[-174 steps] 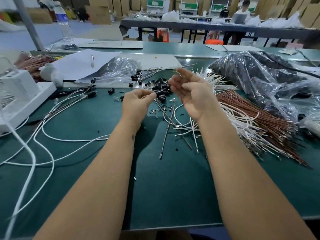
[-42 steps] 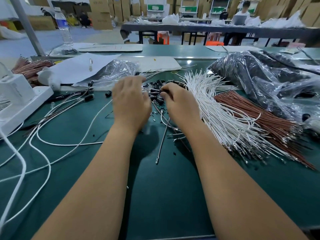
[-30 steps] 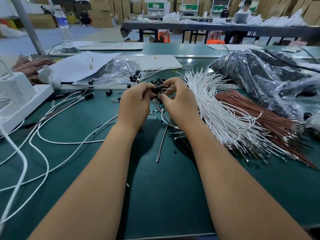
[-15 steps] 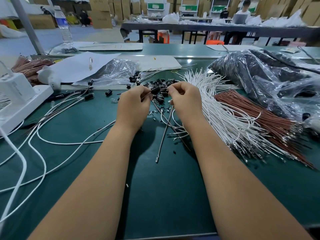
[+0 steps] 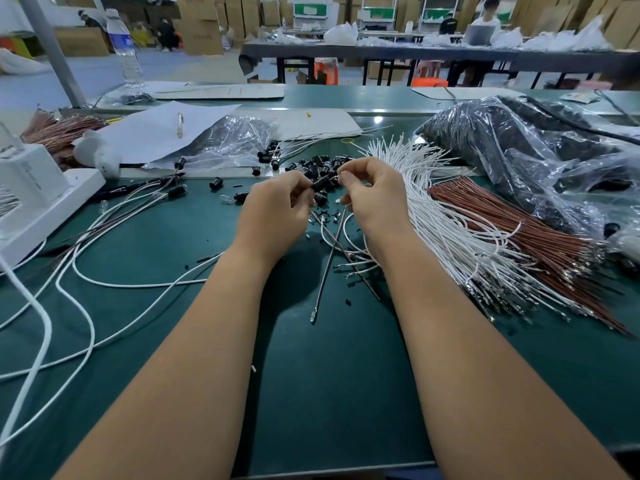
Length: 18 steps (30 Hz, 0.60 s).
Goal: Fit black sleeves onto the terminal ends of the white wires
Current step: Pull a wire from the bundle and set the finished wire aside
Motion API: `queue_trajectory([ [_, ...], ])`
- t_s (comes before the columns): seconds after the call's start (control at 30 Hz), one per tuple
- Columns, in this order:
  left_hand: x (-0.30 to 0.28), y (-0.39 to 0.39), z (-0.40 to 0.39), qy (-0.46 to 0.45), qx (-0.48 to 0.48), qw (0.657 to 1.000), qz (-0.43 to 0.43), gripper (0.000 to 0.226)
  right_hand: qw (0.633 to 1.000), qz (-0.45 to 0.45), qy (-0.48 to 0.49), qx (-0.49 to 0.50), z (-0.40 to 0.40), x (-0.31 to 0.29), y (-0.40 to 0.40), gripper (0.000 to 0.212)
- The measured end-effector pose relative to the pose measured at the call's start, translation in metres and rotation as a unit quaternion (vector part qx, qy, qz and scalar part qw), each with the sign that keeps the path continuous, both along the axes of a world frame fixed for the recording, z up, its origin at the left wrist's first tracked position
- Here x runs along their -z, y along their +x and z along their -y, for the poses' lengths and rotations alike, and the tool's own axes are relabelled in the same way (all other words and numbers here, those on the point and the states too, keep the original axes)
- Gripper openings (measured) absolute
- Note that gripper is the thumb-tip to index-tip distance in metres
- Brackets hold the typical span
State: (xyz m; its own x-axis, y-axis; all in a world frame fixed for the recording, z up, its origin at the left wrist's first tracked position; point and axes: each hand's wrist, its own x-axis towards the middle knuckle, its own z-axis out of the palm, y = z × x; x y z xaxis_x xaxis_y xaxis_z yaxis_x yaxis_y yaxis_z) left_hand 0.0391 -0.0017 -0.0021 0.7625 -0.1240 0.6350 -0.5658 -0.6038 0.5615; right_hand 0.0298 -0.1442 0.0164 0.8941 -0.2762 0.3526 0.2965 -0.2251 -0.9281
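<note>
From the head view, my left hand [image 5: 273,209] pinches a black sleeve [image 5: 321,183] above the green surface [image 5: 329,375]. My right hand [image 5: 374,195] pinches a white wire's terminal end [image 5: 340,175] right at it. The white wires [image 5: 450,233] lie bundled just right.

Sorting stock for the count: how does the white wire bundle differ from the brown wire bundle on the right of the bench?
Colour: the white wire bundle has white insulation; the brown wire bundle is reddish-brown.
Position: the white one lies next to the right hand; the brown one lies further right, by the plastic bags.
Order: the white wires fan out and some curl loose; the brown ones lie straighter.
Shared: both rest on the green mat, with metal terminals at their near ends.
</note>
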Motion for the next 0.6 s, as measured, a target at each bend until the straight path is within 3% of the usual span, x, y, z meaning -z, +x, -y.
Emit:
queue_trajectory([
  [0.27,-0.0049,-0.0045,0.0050,-0.099,0.015,0.990,-0.099,0.014,0.999,0.000,-0.028,-0.028,-0.0050,-0.0004,-0.0010,0.021],
  [0.43,-0.0057,-0.0064,0.0055,-0.122,0.028,0.988,-0.087,0.014,0.998,0.007,-0.056,0.023,-0.0047,-0.0004,-0.0003,0.006],
  [0.6,-0.0033,-0.0049,0.0060,-0.115,0.014,0.990,-0.085,0.014,0.996,0.015,-0.088,0.025,-0.0051,-0.0001,-0.0008,0.009],
])
